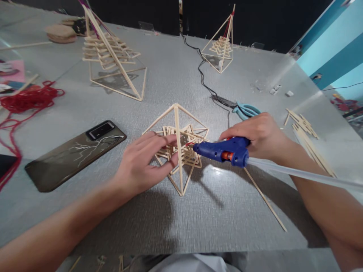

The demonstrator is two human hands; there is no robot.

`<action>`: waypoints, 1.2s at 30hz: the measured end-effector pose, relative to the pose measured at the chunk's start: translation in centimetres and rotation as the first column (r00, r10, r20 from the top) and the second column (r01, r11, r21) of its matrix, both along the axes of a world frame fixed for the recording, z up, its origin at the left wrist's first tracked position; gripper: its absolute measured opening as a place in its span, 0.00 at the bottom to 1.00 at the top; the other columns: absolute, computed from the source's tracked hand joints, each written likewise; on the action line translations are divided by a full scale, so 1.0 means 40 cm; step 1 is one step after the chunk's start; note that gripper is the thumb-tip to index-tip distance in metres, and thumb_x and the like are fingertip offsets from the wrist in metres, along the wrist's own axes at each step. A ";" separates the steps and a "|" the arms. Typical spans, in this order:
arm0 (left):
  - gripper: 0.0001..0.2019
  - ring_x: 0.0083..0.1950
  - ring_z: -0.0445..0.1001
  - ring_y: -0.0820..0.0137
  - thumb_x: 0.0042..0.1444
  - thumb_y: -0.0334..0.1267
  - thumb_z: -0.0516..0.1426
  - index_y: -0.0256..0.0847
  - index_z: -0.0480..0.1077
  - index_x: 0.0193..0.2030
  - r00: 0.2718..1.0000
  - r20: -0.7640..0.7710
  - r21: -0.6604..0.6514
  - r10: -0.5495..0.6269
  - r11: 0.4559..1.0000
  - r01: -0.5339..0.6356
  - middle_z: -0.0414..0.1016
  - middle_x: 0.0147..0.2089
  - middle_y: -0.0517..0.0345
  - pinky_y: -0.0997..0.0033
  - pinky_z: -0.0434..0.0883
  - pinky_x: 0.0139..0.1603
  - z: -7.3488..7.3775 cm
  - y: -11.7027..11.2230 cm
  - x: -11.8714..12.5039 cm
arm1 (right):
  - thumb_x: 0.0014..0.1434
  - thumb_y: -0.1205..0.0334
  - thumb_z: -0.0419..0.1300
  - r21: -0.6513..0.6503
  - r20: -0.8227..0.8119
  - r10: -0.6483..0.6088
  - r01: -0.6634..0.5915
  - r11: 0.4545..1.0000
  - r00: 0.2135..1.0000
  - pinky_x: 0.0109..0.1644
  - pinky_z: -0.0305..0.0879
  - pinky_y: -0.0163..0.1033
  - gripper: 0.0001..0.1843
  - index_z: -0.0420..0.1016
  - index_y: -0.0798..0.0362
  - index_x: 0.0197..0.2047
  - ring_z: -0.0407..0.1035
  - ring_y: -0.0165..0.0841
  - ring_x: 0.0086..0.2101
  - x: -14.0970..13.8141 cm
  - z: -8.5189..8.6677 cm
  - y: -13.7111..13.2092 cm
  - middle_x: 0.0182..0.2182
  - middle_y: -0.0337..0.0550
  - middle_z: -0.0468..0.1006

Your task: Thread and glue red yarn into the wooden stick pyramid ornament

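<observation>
A small pyramid-like frame of thin wooden sticks stands on the grey table in front of me, with a stack of star-shaped stick layers inside. My left hand reaches in from the left, thumb and fingers gripping the frame near its front upright; some fingertips are hidden behind sticks. In my right hand is a blue hot glue gun, its nozzle pointing left, close to the inner layers. A long clear glue stick sticks out of its back. Just beyond my right hand lie blue-handled scissors.
Two more stick frames, a large one and a smaller one, stand farther back. A phone and red yarn lie left. A black cord crosses the table. Loose sticks lie right, and a single stick nearer.
</observation>
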State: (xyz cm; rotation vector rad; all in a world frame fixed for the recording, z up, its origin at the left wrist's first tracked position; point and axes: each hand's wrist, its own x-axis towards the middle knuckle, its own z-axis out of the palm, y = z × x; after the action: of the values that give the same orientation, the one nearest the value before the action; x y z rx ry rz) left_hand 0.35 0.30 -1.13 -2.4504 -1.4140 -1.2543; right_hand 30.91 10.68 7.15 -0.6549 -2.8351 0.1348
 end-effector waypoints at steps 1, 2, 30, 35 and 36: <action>0.16 0.40 0.83 0.64 0.66 0.35 0.65 0.45 0.76 0.59 1.000 0.002 -0.001 -0.005 1.000 0.005 0.87 0.43 0.56 0.63 0.80 0.44 0.000 0.000 0.000 | 0.68 0.56 0.62 0.011 -0.013 0.014 -0.014 1.000 1.000 0.32 0.57 0.37 0.12 0.87 0.48 0.41 0.79 0.32 0.31 0.002 0.000 0.001 0.31 0.37 0.88; 0.16 0.40 0.83 0.64 0.65 0.35 0.65 0.45 0.76 0.59 1.000 0.004 -0.001 -0.008 1.000 0.008 0.86 0.43 0.56 0.63 0.80 0.44 0.001 0.000 0.000 | 0.68 0.56 0.62 0.023 -0.028 0.029 -0.028 0.999 0.999 0.32 0.56 0.37 0.11 0.87 0.48 0.41 0.79 0.31 0.31 0.004 0.000 0.003 0.31 0.37 0.88; 0.16 0.40 0.83 0.63 0.65 0.34 0.65 0.44 0.77 0.58 1.000 0.006 -0.009 0.003 1.000 -0.003 0.87 0.42 0.57 0.63 0.79 0.45 0.001 0.000 0.001 | 0.68 0.57 0.64 0.040 -0.043 0.082 -0.080 0.996 0.996 0.31 0.58 0.36 0.09 0.87 0.48 0.41 0.79 0.30 0.28 0.007 0.004 -0.001 0.31 0.36 0.88; 0.16 0.39 0.83 0.64 0.65 0.34 0.65 0.43 0.76 0.59 1.000 0.011 0.005 -0.007 1.000 0.007 0.86 0.41 0.57 0.64 0.79 0.43 -0.001 0.002 0.000 | 0.69 0.55 0.65 0.100 -0.104 0.110 -0.100 0.990 0.988 0.30 0.61 0.37 0.10 0.87 0.47 0.41 0.80 0.32 0.28 0.017 0.017 0.002 0.31 0.37 0.88; 0.15 0.39 0.83 0.65 0.65 0.34 0.65 0.43 0.76 0.58 1.000 0.013 0.005 -0.008 1.000 0.008 0.86 0.41 0.57 0.64 0.79 0.43 0.000 0.002 0.000 | 0.69 0.52 0.65 0.081 -0.129 0.110 -0.100 0.992 0.986 0.30 0.63 0.37 0.11 0.87 0.47 0.41 0.80 0.32 0.28 0.024 0.020 0.006 0.31 0.38 0.88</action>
State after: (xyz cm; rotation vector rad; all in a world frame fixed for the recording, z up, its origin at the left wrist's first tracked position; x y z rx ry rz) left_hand 0.35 0.36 -1.15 -2.4517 -1.4039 -1.2759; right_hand 31.85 10.93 7.97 -0.4622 -2.7314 0.0863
